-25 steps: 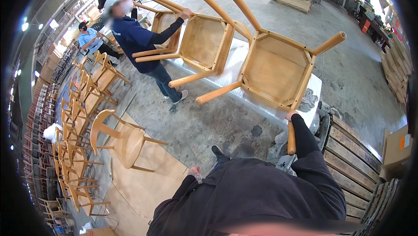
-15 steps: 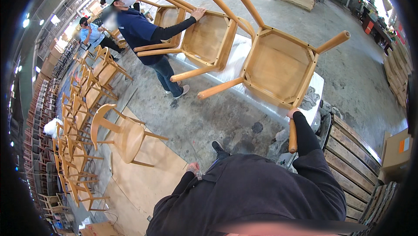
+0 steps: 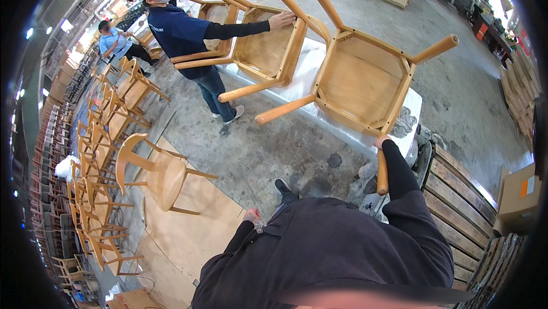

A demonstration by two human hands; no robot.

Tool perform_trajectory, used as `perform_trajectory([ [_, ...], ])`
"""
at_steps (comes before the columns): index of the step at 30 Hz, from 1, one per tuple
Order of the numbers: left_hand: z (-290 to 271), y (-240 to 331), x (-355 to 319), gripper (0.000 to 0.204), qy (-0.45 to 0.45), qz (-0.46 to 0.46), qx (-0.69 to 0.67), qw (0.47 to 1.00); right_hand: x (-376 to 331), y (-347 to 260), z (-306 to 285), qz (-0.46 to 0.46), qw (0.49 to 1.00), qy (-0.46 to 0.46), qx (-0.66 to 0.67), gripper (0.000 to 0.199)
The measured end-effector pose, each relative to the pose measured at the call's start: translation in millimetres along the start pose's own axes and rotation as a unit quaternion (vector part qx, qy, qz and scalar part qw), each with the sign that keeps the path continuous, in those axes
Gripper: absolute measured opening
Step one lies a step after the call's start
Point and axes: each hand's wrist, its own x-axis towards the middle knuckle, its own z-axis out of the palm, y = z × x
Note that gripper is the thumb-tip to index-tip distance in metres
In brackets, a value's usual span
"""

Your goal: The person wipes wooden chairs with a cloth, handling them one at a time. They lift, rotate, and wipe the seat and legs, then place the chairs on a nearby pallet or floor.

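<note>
An upturned wooden chair [image 3: 361, 81] rests on the plastic-covered table [image 3: 412, 116], its legs pointing up and outward. My right hand [image 3: 382, 141] is closed around its near corner, at the base of the nearest chair leg [image 3: 382, 173]. Beside my hip hangs my left hand [image 3: 252, 216], fingers curled, with no object visible in it. Left of the first chair, another upturned chair [image 3: 265, 46] lies on the same table. A co-worker [image 3: 182, 29] in a white visor stands there, one hand [image 3: 282, 20] on that chair's seat frame. A third upturned chair [image 3: 214, 17] is partly hidden by the co-worker.
An upright wooden chair [image 3: 162, 176] stands on cardboard [image 3: 197, 223] to my left, with rows of similar chairs [image 3: 100, 155] behind it. Slatted wooden pallets [image 3: 462, 212] and a cardboard box [image 3: 518, 195] are on my right. A bunched grey cloth [image 3: 405, 122] lies on the table. Farther back is a second person [image 3: 117, 43].
The co-worker's hand has slid right along the middle chair's frame to its far corner. My right hand keeps its grip at the same corner; the view has shifted slightly.
</note>
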Motion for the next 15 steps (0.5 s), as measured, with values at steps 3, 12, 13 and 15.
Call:
perform_trajectory([
  [3,-0.3,-2.3,2.0,0.017,-0.009,-0.005,0.010,1.000,-3.0,-3.0,-3.7,-0.023,0.999,0.021,-0.036,0.042],
  [12,3.4,-3.1,6.7,0.023,-0.017,-0.008,0.039,0.999,4.1,0.5,0.2,0.010,0.998,0.013,0.057,0.038],
  [13,3.5,-2.7,6.7,0.023,0.021,0.021,0.039,0.999,4.1,1.0,0.4,-0.016,0.997,0.004,0.070,0.037],
  [15,3.3,-1.6,6.7,0.023,-0.004,-0.001,0.056,0.998,3.8,1.2,0.2,-0.024,0.997,0.007,0.071,0.036],
])
